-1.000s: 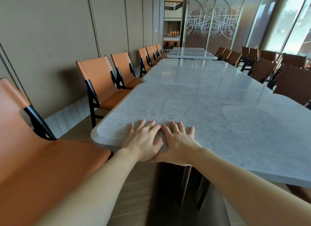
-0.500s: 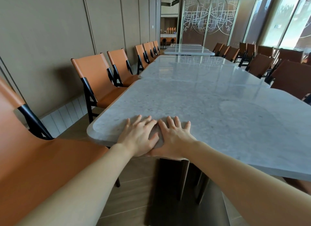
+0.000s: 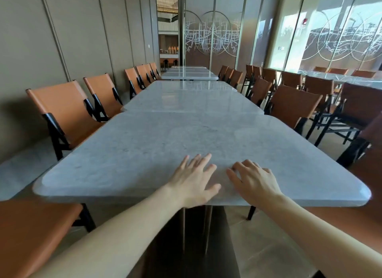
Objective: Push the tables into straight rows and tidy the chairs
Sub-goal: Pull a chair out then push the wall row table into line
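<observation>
Hands have parted since a moment ago: then they lay thumb against thumb at the near edge of the marble table [image 3: 157,137], toward its left corner; now a gap shows between them and they sit nearer the middle of that edge. The left hand [image 3: 193,179] lies flat with its fingers straight and spread. The right hand [image 3: 253,179] rests just beside it, fingers slightly arched with the tips on the stone, holding nothing. The table's far edge lies close against the second table [image 3: 186,95], and a third table [image 3: 189,74] stands beyond. Orange chairs [image 3: 62,104] line the left side; darker chairs [image 3: 293,106] stand at the right, now in fuller view.
</observation>
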Demonstrator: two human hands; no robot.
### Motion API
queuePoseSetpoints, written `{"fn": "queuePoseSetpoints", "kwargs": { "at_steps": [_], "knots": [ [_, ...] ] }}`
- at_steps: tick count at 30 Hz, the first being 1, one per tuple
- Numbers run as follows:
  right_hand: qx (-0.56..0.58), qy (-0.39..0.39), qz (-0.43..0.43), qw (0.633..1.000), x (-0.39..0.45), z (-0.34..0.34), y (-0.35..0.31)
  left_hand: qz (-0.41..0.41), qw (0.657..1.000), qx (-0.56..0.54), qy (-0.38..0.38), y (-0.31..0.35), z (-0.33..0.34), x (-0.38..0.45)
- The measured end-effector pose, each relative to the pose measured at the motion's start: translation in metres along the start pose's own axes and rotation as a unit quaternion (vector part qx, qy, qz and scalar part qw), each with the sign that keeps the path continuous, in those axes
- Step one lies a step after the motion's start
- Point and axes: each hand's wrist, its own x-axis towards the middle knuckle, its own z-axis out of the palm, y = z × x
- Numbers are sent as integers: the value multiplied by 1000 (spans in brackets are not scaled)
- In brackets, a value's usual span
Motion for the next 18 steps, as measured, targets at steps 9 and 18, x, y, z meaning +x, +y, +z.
{"fn": "queuePoseSetpoints", "kwargs": {
  "at_steps": [9, 18],
  "knots": [
    [62, -40, 58, 996, -23, 11, 140, 109, 989, -42, -88, 158, 14, 122],
    [88, 68, 43, 993, -21, 16, 145, 64, 991, -99, -70, 148, 41, 146]
  ]
}}
